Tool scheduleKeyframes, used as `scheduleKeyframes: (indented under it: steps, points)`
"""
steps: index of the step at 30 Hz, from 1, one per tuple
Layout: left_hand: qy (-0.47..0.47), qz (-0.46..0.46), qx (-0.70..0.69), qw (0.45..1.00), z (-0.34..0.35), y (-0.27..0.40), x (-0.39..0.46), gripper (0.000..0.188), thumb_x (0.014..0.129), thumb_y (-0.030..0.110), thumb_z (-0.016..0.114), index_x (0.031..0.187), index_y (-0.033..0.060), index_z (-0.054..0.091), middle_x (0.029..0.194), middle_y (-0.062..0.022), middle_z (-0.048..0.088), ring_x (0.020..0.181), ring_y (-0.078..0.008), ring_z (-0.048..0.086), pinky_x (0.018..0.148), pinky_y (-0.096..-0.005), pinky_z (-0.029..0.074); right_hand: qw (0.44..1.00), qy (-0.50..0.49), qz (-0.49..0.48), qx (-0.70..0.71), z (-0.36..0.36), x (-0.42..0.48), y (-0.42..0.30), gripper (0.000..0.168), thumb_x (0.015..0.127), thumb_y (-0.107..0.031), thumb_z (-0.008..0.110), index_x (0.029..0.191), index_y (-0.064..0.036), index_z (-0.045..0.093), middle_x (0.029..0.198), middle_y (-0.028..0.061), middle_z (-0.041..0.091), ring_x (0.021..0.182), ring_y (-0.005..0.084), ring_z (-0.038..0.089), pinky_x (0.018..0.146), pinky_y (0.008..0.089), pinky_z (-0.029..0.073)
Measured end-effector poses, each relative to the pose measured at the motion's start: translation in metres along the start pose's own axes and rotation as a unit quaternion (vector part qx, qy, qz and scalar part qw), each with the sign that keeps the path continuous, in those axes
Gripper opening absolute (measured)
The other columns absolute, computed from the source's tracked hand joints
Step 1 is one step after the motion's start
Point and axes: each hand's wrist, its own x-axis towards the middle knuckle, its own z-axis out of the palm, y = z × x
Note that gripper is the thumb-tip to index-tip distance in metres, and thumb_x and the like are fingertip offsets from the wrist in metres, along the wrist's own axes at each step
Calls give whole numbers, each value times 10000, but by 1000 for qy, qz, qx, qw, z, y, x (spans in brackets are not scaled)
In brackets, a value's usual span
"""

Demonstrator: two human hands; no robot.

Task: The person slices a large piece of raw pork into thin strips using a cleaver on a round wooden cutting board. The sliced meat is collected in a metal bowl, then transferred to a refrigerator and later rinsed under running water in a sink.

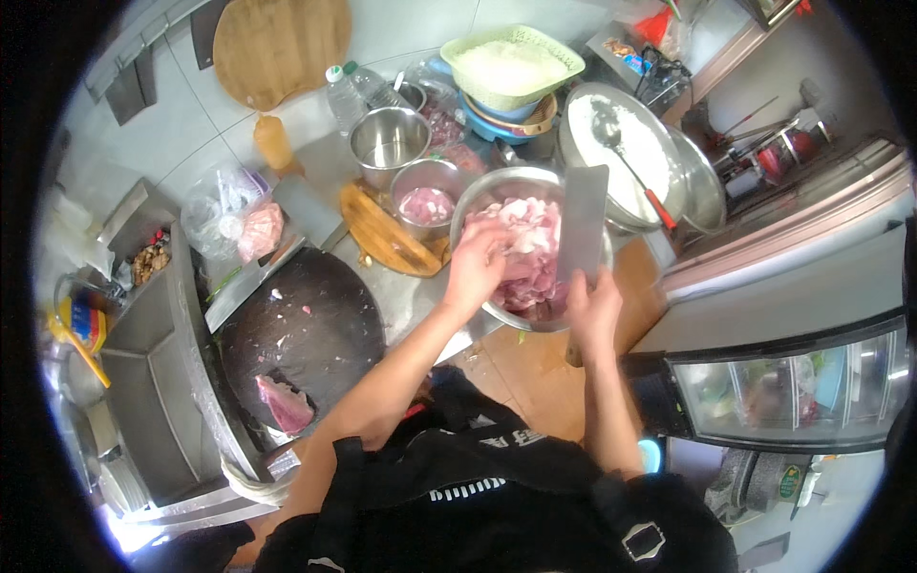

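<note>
A large steel bowl of sliced raw meat stands before me. My left hand reaches over its near-left side, fingers bent against the meat; whether they grip any is unclear. My right hand is closed around the handle of a cleaver, its broad blade raised upright over the bowl's right side. To the left, a round dark chopping block carries a chunk of raw meat and small scraps. A second cleaver lies along the block's far-left edge.
A smaller steel pot with meat sits by a wooden board. Right of the bowl, a wide basin holds white powder and a red-handled ladle. A metal sink lies far left; a glass-fronted refrigerator stands right.
</note>
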Motion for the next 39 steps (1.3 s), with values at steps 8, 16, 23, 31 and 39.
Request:
scheduleKeyframes:
  steps: [8, 16, 23, 31, 39]
  points:
    - [181, -148, -51, 971, -119, -9, -44, 252, 825, -59, 503, 1018, 21, 643, 1072, -95, 607, 923, -155, 590, 798, -251, 468, 941, -163, 90, 283, 29, -5, -34, 117, 925, -126, 536, 961, -15, 531, 594, 25, 532, 429, 103, 486, 370, 247, 396]
    - [280, -484, 451, 695, -275, 23, -247, 391, 736, 290, 688, 1073, 100, 633, 1106, -179, 563, 1001, -346, 549, 858, -442, 457, 880, -363, 76, 296, 68, -41, -89, 119, 930, -119, 524, 944, -1, 522, 594, 35, 519, 425, 113, 473, 382, 248, 388]
    - [386, -468, 229, 762, -248, 2, -256, 399, 736, 262, 698, 970, -37, 579, 844, -180, 647, 791, -294, 640, 719, -375, 495, 805, -544, 56, 232, 120, -81, -114, 165, 917, -136, 557, 1006, 2, 539, 582, 30, 525, 411, 110, 481, 373, 250, 396]
    - [416, -444, 259, 750, -222, 8, -224, 320, 800, 166, 617, 1072, 12, 549, 1057, -176, 565, 942, -317, 586, 796, -388, 473, 777, -557, -293, -6, 156, -150, -118, 255, 908, -294, 513, 870, -42, 510, 640, 231, 596, 665, 472, 585, 601, 552, 465]
    - [418, -274, 380, 778, -243, -26, -211, 242, 826, 59, 538, 1066, 31, 544, 994, -162, 513, 953, -358, 511, 823, -433, 440, 761, -543, -337, -112, 160, -181, -121, 254, 927, -226, 470, 949, 21, 522, 729, 259, 624, 694, 456, 611, 628, 529, 481]
